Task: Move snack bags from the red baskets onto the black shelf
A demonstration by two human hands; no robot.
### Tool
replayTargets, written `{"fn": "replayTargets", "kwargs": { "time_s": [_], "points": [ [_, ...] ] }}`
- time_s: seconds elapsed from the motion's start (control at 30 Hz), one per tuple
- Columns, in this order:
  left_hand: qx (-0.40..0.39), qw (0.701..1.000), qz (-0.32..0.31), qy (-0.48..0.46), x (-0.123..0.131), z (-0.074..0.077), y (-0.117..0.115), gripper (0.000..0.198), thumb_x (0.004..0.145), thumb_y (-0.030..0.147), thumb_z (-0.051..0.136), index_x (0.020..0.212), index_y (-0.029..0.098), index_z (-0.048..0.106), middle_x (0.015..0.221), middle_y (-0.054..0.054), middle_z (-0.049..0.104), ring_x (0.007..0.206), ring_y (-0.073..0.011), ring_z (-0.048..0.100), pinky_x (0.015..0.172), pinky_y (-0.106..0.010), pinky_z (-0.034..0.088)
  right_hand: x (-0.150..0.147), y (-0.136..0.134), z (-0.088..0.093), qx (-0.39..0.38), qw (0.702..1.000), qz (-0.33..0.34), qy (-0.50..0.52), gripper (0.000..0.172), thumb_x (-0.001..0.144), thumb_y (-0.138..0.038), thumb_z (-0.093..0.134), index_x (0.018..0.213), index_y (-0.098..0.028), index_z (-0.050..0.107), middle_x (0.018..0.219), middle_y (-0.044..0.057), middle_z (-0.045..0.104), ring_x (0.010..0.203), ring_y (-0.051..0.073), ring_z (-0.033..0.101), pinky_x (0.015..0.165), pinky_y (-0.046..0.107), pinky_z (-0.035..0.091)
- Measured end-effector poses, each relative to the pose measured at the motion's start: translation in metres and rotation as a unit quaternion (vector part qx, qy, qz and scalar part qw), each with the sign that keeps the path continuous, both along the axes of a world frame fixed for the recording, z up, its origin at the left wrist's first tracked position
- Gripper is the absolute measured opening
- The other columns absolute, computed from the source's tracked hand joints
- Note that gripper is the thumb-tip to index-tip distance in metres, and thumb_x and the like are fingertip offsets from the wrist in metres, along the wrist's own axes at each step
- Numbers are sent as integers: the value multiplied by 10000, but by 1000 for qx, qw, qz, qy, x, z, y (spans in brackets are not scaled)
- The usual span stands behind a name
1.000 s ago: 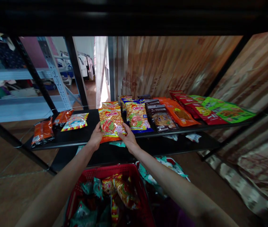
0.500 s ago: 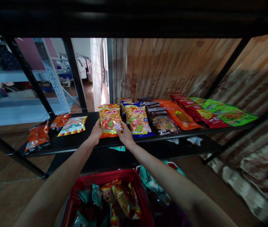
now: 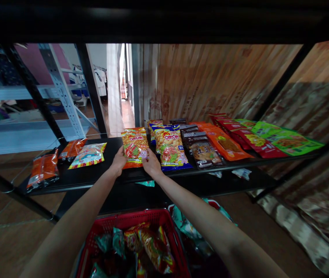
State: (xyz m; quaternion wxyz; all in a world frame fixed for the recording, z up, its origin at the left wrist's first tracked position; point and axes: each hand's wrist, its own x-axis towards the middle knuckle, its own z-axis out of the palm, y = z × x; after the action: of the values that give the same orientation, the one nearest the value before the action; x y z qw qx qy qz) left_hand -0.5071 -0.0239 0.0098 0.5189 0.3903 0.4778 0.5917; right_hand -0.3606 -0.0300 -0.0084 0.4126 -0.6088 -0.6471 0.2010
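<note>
Between my two hands is an orange and yellow snack bag (image 3: 135, 144) at the front of the black shelf (image 3: 106, 170). My left hand (image 3: 119, 161) grips its left edge, and my right hand (image 3: 152, 163) pinches its lower right edge. Some orange packaging shows beneath and behind that bag. Just right of it lies a blue and yellow snack bag (image 3: 170, 147), with more of its kind behind. Brown snack bags (image 3: 204, 151) sit beyond those.
Orange bags (image 3: 222, 144), red bags (image 3: 257, 141) and green bags (image 3: 287, 137) fill the right side. Leftward lie a white and yellow bag (image 3: 88, 155) and dark orange packets (image 3: 44, 168). Below stands a red basket (image 3: 118, 220) of snacks. Black posts (image 3: 90, 88) frame the shelf.
The camera view has shifted slightly. Both hands remain on the orange and yellow snack bag, which has hardly moved on the shelf.
</note>
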Motion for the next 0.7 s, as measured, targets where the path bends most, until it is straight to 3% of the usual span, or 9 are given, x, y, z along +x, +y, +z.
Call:
{"fn": "replayTargets", "kwargs": {
  "time_s": [0.37, 0.53, 0.7],
  "points": [
    [15, 999, 14, 36, 5, -2, 9, 696, 618, -98, 508, 1239, 211, 556, 1186, -45, 662, 1078, -197, 620, 877, -288, 517, -4, -4, 14, -51, 995, -19, -89, 563, 849, -199, 443, 1400, -112, 365, 1360, 140, 492, 1276, 240, 450, 1051, 337, 352],
    [13, 999, 4, 50, -2, -10, 15, 670, 640, -35, 588, 1265, 201, 536, 1138, -61, 679, 1024, -204, 641, 876, -322, 521, -6, -1, 24, -109, 988, -26, -107, 641, 844, -353, 484, 1428, -154, 312, 1358, 150, 487, 1235, 296, 485, 993, 409, 400],
    [17, 995, 24, 97, -6, -16, 20, 560, 669, 125, 698, 1213, 198, 586, 1042, -67, 704, 919, -216, 669, 829, -346, 536, -7, 2, 29, -125, 985, -38, -109, 654, 844, -400, 474, 1430, -178, 287, 1387, 161, 440, 1231, 312, 484, 986, 438, 400]
  ]
}}
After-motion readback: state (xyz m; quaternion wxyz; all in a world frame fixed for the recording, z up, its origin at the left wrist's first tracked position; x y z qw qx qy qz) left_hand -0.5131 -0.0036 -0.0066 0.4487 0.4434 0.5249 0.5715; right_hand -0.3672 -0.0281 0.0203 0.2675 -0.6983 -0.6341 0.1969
